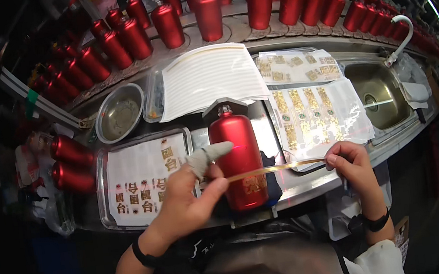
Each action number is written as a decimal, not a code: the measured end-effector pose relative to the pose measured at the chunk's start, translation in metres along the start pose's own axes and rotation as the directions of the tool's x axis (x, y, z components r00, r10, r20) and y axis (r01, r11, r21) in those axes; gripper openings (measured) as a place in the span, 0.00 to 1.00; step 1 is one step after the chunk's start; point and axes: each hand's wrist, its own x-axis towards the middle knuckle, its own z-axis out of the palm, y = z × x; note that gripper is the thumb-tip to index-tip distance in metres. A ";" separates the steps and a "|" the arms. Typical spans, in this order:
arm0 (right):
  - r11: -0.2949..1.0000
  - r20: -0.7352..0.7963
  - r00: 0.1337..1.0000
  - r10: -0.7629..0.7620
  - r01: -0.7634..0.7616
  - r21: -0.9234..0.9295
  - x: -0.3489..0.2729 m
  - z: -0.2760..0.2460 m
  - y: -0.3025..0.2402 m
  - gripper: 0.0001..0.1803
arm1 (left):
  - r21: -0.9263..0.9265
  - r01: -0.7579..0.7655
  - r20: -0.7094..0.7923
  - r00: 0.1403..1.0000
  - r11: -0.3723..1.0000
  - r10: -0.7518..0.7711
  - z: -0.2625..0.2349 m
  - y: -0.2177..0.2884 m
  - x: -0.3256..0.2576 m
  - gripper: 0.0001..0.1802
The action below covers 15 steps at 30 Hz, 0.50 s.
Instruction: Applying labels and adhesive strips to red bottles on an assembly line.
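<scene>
Red bottle (238, 156) lay on the steel counter (301, 184) between the two hands, neck pointing away from the person. Left hand (191, 197) rested against its side, a wrapped index finger laid over the shoulder. Right hand (351, 162) pinched one end of a thin gold strip (277, 169); the strip ran across to the bottle's body, where the left thumb pressed the other end. Hands apart, joined only by that strip.

Left of the left hand: shallow steel tray (102, 193) holding a white sheet with small gold labels. Beyond it, a round metal bowl (119, 114), with greyish contents I couldn't make out. Beyond the right hand: tray (273, 125) with sheets of gold stickers in rows. Further right, a sink (380, 97). Rows of upright red bottles (208, 14) stood along the far conveyor.
</scene>
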 end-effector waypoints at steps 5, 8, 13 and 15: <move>0.922 0.084 0.985 -0.149 0.169 -0.349 -0.020 0.037 -0.035 0.24 | 0.296 -0.465 0.208 0.884 0.835 0.419 0.056 0.011 0.005 0.30; 0.818 0.378 0.773 -0.510 0.572 -0.064 -0.015 0.079 -0.055 0.21 | 0.246 -0.553 0.270 0.828 0.796 0.492 0.062 0.025 0.005 0.31; 0.996 0.552 0.829 -0.089 0.060 0.071 -0.018 0.078 -0.040 0.06 | 0.257 -0.248 0.101 0.968 0.934 0.229 0.049 0.009 -0.032 0.32; 0.989 0.449 0.881 -0.147 0.119 0.089 -0.023 0.088 -0.023 0.09 | 0.076 -0.058 -0.061 0.996 0.995 0.063 0.055 -0.007 -0.051 0.29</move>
